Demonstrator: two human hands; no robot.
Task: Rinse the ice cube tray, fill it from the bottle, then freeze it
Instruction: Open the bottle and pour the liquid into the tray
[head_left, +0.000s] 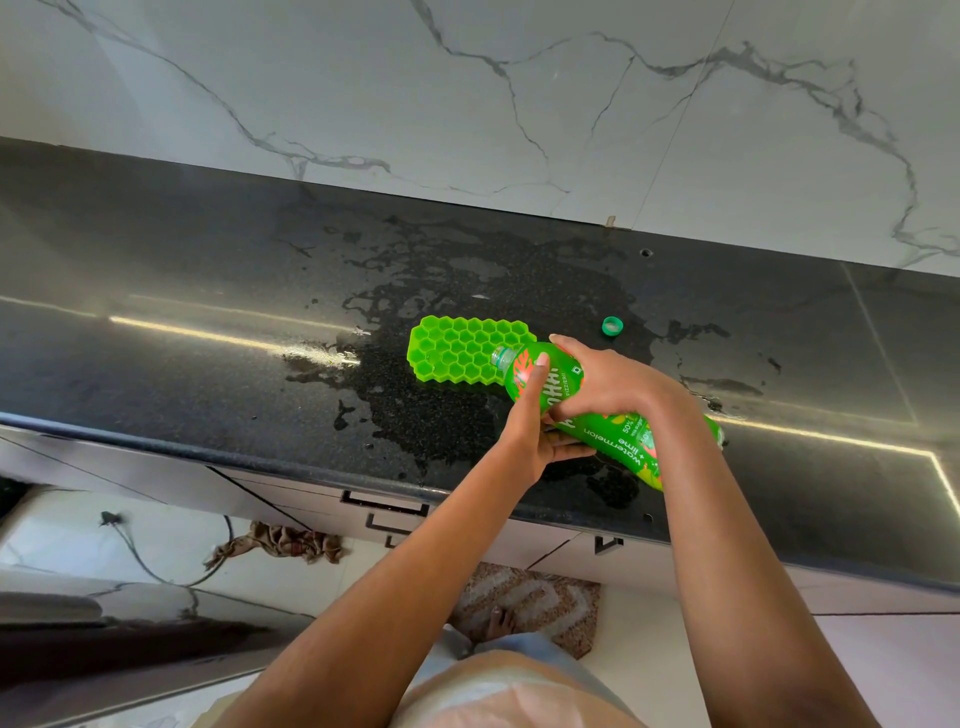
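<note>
A bright green honeycomb ice cube tray (457, 349) lies flat on the wet black counter (208, 270). A green plastic bottle (618, 434) with a watermelon and lime label is tipped nearly level, and its uncapped mouth rests over the tray's right end. My right hand (608, 382) grips the bottle from above near its shoulder. From below, my left hand (540, 431) holds the same bottle, thumb up against the label. The bottle's green cap (612, 326) lies on the counter just behind my right hand.
Water is spilled in patches on the counter around the tray. A marble wall (519, 104) rises behind it. Drawer handles (384, 501) show below the counter's front edge. On the floor lie a cloth (283, 540), a cable (156, 561) and a mat (535, 603).
</note>
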